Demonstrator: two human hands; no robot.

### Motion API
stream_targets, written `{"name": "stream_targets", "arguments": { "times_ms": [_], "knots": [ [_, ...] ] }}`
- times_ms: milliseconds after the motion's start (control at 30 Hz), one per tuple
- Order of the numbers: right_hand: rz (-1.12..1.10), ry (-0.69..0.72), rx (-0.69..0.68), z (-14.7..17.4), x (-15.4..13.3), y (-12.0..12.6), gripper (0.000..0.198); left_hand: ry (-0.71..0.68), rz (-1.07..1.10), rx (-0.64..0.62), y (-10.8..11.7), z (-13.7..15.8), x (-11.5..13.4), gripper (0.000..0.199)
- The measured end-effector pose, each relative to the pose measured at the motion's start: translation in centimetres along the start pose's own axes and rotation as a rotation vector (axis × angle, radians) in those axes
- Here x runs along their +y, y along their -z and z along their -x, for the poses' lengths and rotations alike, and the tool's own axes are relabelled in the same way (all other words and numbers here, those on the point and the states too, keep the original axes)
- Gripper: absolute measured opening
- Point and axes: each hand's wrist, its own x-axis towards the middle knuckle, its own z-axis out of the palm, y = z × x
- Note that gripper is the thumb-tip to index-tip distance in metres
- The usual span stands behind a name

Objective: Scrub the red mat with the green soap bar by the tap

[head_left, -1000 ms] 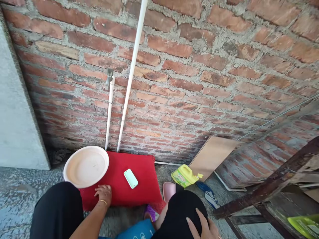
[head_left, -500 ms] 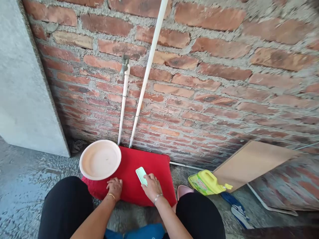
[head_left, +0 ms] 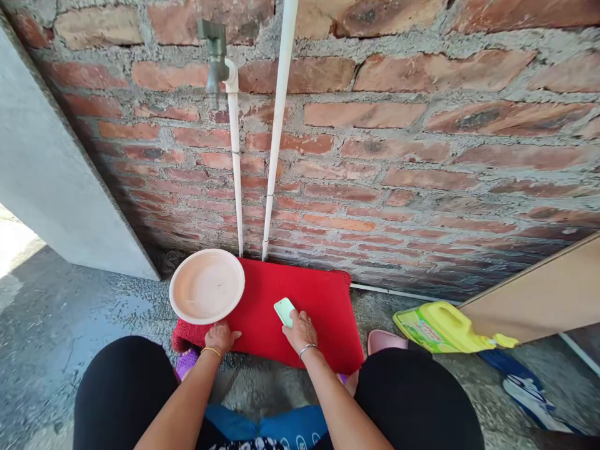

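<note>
A red cloth mat (head_left: 300,294) lies across the floor in front of me, its left end rolled or folded under. My right hand (head_left: 300,331) is closed around a pale green, flat, round-cornered scrub brush (head_left: 284,309) above the mat; any bristles are hidden beneath it. At the mat's near edge my left hand (head_left: 221,339) rests flat, thumb apart, holding nothing. Just beyond its fingers stands a pale pink basin (head_left: 207,286), on the mat's left part; whether fingers and rim touch I cannot tell.
A grey tap (head_left: 215,59) and white pipes (head_left: 277,125) run down the brick wall (head_left: 398,150). To the right lie a yellow detergent jug (head_left: 443,328), a tan board (head_left: 539,294) and a slipper (head_left: 529,400). A grey slab (head_left: 70,162) leans at left; the floor (head_left: 107,306) looks wet.
The view has shifted closer to the wall and left, so things sit further right. My left thumb now sticks out from the hand. The right hand keeps hold of the scrub brush.
</note>
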Motion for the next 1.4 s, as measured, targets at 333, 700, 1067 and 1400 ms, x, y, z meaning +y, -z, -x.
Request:
{"name": "stream_targets", "arguments": {
  "times_ms": [333,700,1067,1400],
  "knots": [
    [-0.01,0.041,-0.026,1.8,0.9,-0.7,0.041,-0.059,-0.013,0.003,0.0,-0.1,0.7,0.069],
    [-0.159,-0.315,0.159,3.0,10.4,0.7,0.042,-0.003,0.037,0.01,-0.6,-0.9,0.4,0.064],
    [-0.071,-0.237,0.115,4.5,10.6,-0.7,0.031,-0.036,0.045,-0.016,-0.2,-1.1,0.6,0.063],
    [-0.223,-0.062,0.083,6.0,8.3,-1.3,0.027,-0.031,0.052,-0.061,0.3,-1.0,1.0,0.066]
  ]
}}
